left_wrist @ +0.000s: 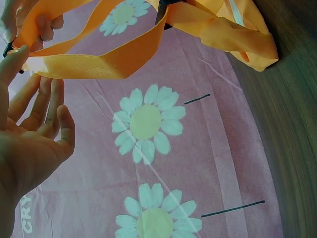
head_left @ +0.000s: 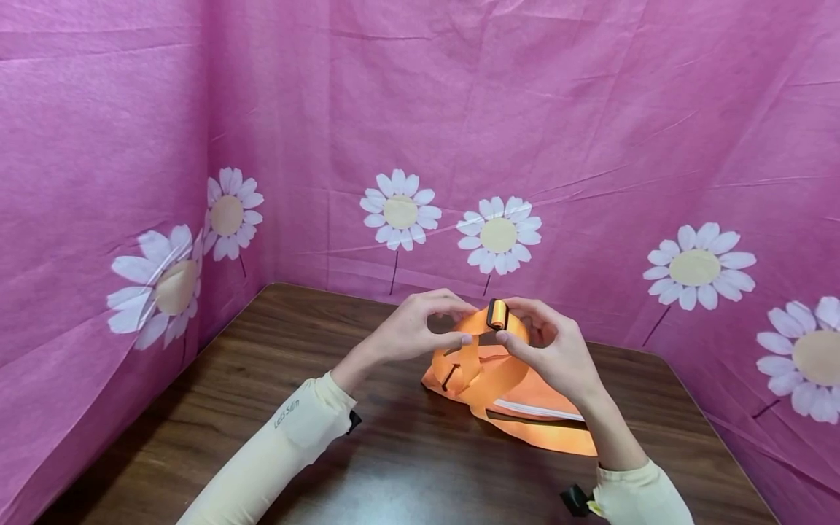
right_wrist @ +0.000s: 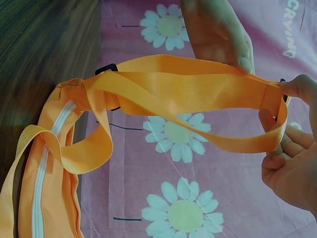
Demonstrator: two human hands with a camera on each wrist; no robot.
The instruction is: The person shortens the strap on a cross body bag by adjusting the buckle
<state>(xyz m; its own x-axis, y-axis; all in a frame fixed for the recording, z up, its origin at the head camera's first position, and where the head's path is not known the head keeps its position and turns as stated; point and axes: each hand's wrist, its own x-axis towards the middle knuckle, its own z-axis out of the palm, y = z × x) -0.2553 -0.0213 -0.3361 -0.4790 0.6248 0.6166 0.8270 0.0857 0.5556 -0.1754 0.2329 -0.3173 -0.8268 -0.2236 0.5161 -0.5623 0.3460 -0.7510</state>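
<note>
An orange waist bag [head_left: 551,394] with a white zipper [head_left: 538,410] lies on the table, its orange strap [head_left: 488,383] raised in loops above it. My left hand [head_left: 416,324] pinches the strap between thumb and fingers, left of a black slider buckle [head_left: 491,315]. Opposite it, my right hand [head_left: 558,350] holds that buckle by its edges, thumb below and fingers above. In the right wrist view, a second black buckle [right_wrist: 106,68] sits on the strap close to the bag's end, and a loose length of webbing [right_wrist: 94,158] curls over the bag.
Beneath the bag is a dark wood-grain table [head_left: 275,350]. A pink cloth [head_left: 420,95] printed with white daisies hangs behind the table and along both sides, close to its edges.
</note>
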